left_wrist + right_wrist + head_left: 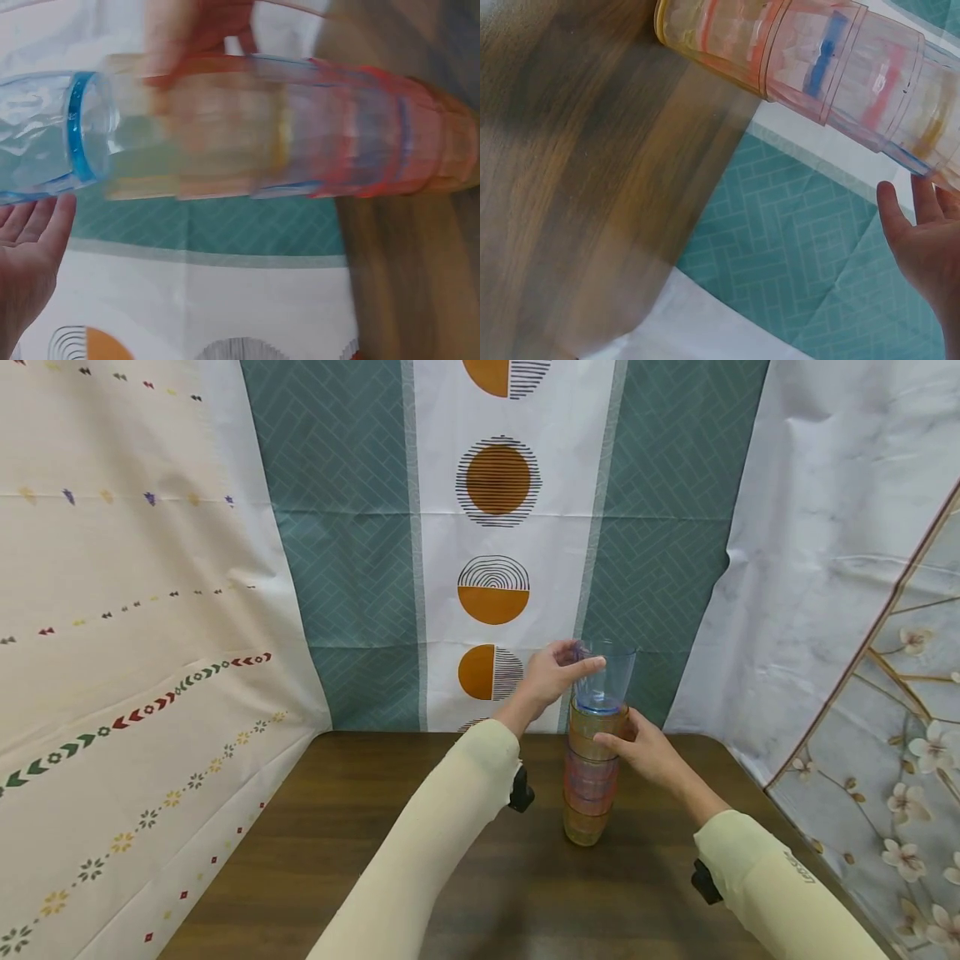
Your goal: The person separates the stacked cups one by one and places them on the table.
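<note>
several cups (591, 777), apparently nested, before cloth (660, 572)

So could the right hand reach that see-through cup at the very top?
Probably yes. The right hand grips the stack of cups just below the top cup, and that cup's right side looks free. The left hand holds its left side.
</note>
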The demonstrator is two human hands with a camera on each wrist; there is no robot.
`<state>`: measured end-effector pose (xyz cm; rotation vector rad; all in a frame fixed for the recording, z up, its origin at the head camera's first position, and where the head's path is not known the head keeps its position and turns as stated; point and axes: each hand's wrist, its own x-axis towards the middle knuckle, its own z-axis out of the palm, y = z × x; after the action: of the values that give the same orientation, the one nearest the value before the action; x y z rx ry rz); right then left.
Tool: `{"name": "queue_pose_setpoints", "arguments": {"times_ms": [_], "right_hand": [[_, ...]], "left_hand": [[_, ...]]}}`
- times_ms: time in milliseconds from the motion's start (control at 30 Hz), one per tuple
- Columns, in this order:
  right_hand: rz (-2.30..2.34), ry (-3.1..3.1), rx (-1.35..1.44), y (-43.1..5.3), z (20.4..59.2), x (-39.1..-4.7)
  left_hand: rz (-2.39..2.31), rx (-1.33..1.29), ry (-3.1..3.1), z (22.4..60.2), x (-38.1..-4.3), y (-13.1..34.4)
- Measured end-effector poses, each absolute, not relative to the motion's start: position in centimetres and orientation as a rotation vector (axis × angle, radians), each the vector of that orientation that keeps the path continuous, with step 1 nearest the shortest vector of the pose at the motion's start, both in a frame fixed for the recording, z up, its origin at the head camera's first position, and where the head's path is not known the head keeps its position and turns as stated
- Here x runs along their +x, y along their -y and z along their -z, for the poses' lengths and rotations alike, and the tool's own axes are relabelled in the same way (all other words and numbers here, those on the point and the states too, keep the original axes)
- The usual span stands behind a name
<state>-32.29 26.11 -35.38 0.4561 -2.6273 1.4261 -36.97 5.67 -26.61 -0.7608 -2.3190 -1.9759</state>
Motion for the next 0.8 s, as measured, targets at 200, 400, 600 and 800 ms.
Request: {"name": "queue_pose_setpoints", "arguments": {"times_ms": [200,400,600,800], "right_hand": [[-1.386,2.61,0.477,-25.9,35.4,-32.4],[-1.362,2.616,0.466,-26.0,35.4,-32.5],[-1.365,2.613,0.464,-26.2,35.4,-32.4],[-1.367,2.613,0.479,-25.9,35.5,-32.3]], "left_hand": [[2.053,-0.759,2.116,24.2,-37.9,-2.7],[1.923,-0.592,2.166,23.4,-38.9,1.7],[1.869,-0.473,2.178,24.5,-39.9,5.8],[1.79,-0.363,2.198,27.6,-40.9,9.9]]}}
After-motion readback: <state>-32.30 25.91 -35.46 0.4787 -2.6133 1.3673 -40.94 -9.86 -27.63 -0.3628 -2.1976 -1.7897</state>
